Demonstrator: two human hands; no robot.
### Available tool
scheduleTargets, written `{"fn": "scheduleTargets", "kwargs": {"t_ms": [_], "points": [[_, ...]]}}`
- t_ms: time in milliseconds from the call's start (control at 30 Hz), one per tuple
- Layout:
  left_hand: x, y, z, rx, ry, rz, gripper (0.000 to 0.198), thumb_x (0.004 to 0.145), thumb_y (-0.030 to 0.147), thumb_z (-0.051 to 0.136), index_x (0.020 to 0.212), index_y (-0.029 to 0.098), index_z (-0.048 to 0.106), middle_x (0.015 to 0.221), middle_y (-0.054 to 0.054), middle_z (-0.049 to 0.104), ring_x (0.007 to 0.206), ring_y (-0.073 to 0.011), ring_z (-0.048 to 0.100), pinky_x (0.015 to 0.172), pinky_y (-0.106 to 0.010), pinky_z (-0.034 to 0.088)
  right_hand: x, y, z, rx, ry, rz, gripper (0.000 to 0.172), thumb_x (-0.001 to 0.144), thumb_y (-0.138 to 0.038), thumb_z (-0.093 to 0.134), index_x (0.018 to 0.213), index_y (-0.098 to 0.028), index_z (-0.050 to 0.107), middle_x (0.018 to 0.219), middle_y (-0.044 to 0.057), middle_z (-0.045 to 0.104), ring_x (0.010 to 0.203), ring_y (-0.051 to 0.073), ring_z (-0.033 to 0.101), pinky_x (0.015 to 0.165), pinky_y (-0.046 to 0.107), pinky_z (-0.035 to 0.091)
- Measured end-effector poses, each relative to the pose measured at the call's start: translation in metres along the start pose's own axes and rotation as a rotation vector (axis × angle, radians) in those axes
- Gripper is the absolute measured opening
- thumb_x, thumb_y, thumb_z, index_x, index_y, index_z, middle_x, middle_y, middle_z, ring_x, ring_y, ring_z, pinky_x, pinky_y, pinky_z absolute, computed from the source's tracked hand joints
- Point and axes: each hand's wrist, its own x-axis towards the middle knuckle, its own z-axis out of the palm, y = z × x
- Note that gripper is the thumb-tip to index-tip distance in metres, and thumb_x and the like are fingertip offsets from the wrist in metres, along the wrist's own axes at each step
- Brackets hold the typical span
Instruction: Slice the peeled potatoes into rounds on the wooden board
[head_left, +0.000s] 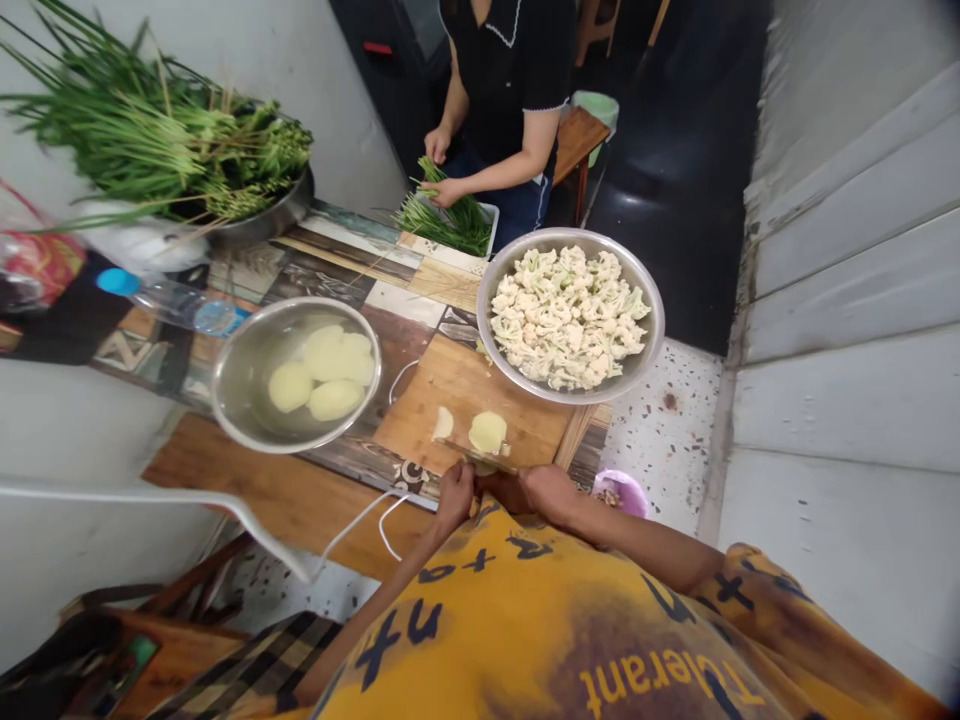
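On the wooden cutting board (420, 420) by my body lie a round potato slice (488, 432) and a smaller, curved potato piece (443, 423). A knife (469, 453), seen nearly edge-on, crosses just on my side of the slices. My right hand (551, 492) is closed around its handle end, mostly covering it. To the left, my left hand (455, 492) has its fingers curled against a potato (487, 467), largely hidden by the blade and hands. Peeled potatoes (335, 399) rest in water in a steel bowl (225, 415) left of the board.
A large steel bowl (655, 335) of cauliflower florets (570, 315) stands at the board's far right. Beyond the table, a person (510, 100) handles green stalks (465, 220). Leafy greens (187, 150), a plastic bottle (165, 300) and a white cable (360, 520) are leftward; a pink bin (634, 495) is below right.
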Motion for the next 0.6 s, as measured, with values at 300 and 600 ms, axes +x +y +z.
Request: {"fn": "scheduleTargets", "kwargs": {"t_ms": [300, 600], "points": [[0.011, 0.006, -0.03, -0.494, -0.094, 0.076, 0.031, 0.07, 0.039, 0.046, 0.089, 0.017, 0.054, 0.093, -0.009, 0.065, 0.084, -0.0185, 0.061, 0.069, -0.031, 0.049, 0.0, 0.025, -0.019, 0.028, 0.224, 0.033, 0.031, 0.09, -0.028, 0.034, 0.09, -0.012, 0.061, 0.084, 0.014, 0.068, 0.08, 0.021, 0.064, 0.066, 0.025, 0.042], [0.044, 0.031, -0.019, 0.109, 0.21, 0.4, 0.032, 0.069, 0.03, 0.058, 0.099, 0.017, 0.056, 0.103, -0.01, 0.06, 0.106, -0.024, 0.05, 0.095, -0.038, 0.035, -0.007, 0.039, -0.008, 0.049, 0.278, 0.161, 0.029, 0.09, -0.027, 0.036, 0.089, -0.013, 0.061, 0.084, 0.013, 0.068, 0.078, 0.02, 0.064, 0.065, 0.025, 0.041]]}}
